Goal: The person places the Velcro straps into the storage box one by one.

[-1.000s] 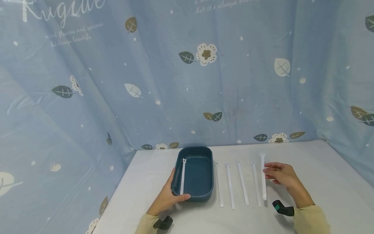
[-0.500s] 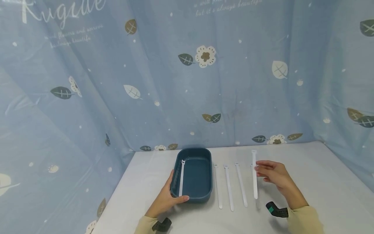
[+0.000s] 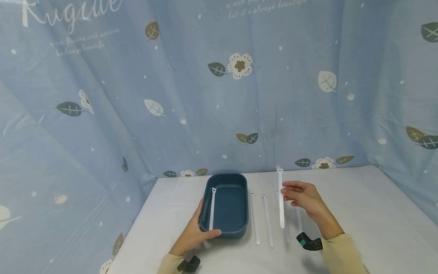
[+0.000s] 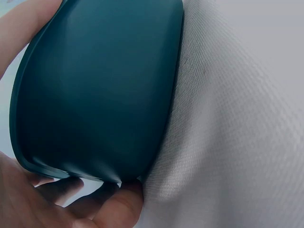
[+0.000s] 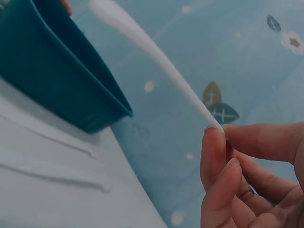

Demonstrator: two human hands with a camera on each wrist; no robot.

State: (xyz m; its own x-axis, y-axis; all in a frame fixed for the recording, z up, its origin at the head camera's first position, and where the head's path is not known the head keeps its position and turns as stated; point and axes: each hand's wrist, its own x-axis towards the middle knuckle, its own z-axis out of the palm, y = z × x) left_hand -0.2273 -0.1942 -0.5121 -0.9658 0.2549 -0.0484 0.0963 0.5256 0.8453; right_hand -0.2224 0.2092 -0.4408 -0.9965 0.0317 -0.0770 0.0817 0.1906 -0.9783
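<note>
A dark teal plastic bin (image 3: 228, 213) stands on the white table with one white cable tie (image 3: 212, 209) lying lengthwise along its left inner side. My left hand (image 3: 193, 234) grips the bin's near left corner, thumb over the front rim, fingers (image 4: 118, 204) against the side wall. My right hand (image 3: 304, 198) pinches another white cable tie (image 5: 161, 59) between thumb and fingertips, its slotted head up. That tie is raised above the table, right of the bin, and overlaps a tie lying behind it in the head view.
Several more white cable ties (image 3: 268, 220) lie roughly parallel on the white table (image 3: 369, 205) between the bin and my right hand; the rightmost (image 3: 299, 220) is partly covered by that hand. A blue patterned curtain (image 3: 191, 83) hangs behind and at both sides.
My right hand has lifted the cable tie from the right end of the row and carried it left, over the other ties. My left hand keeps its grip on the bin.
</note>
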